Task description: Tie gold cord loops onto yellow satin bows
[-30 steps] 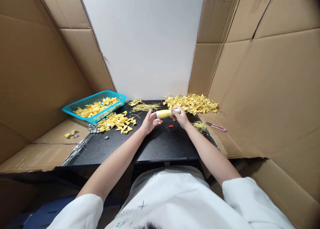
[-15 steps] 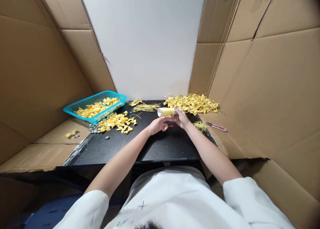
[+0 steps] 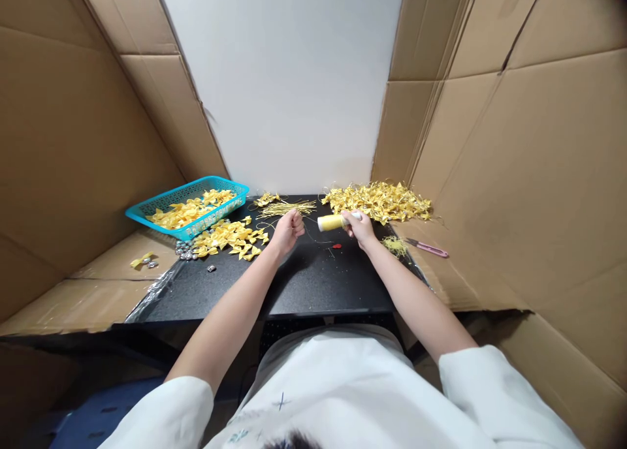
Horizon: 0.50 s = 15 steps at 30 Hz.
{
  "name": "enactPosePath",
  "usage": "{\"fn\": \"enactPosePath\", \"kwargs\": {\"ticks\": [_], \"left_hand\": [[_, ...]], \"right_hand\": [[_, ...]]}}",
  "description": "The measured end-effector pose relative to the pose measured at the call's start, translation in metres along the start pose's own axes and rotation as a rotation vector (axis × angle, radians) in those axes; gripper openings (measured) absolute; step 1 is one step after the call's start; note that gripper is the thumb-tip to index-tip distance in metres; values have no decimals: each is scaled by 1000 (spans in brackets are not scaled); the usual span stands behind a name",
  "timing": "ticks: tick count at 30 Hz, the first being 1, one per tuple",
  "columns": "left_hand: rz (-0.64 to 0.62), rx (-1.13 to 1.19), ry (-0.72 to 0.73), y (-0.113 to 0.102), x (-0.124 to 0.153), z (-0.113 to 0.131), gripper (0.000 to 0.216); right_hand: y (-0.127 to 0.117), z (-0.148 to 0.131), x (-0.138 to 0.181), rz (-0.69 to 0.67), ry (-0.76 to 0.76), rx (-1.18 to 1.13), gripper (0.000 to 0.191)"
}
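My right hand grips one end of a spool of yellow thread, held sideways just above the black table. My left hand is closed in a pinch a short way left of the spool, and a thin thread appears to run between them. A small red thing lies on the table under the spool. Loose yellow bows lie to the left of my left hand.
A teal basket with yellow pieces stands at the back left. A heap of finished yellow bows lies at the back right, yellow strands at the back middle. Pink snips and a thread tuft lie right. Cardboard walls close both sides.
My left hand has moved left, away from the spool, and closed into a pinch. My right hand keeps the spool, now lowered a little and pointing left.
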<state>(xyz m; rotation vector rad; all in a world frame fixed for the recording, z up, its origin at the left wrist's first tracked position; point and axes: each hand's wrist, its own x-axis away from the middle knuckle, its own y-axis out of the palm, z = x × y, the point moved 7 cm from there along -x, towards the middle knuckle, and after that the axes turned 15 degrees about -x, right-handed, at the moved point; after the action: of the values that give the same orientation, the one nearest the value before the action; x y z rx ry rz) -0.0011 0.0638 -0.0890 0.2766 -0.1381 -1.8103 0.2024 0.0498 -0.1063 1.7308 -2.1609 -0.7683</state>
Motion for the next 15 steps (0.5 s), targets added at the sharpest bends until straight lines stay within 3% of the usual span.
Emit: {"fn": "enactPosePath", "kwargs": {"ticks": [6, 15], "left_hand": [[199, 99, 29, -24, -4, 8, 37], [544, 287, 110, -92, 0, 27, 30]], "right_hand": [[-33, -11, -15, 281, -103, -75, 38], [-53, -17, -17, 480, -168, -109, 33]]}}
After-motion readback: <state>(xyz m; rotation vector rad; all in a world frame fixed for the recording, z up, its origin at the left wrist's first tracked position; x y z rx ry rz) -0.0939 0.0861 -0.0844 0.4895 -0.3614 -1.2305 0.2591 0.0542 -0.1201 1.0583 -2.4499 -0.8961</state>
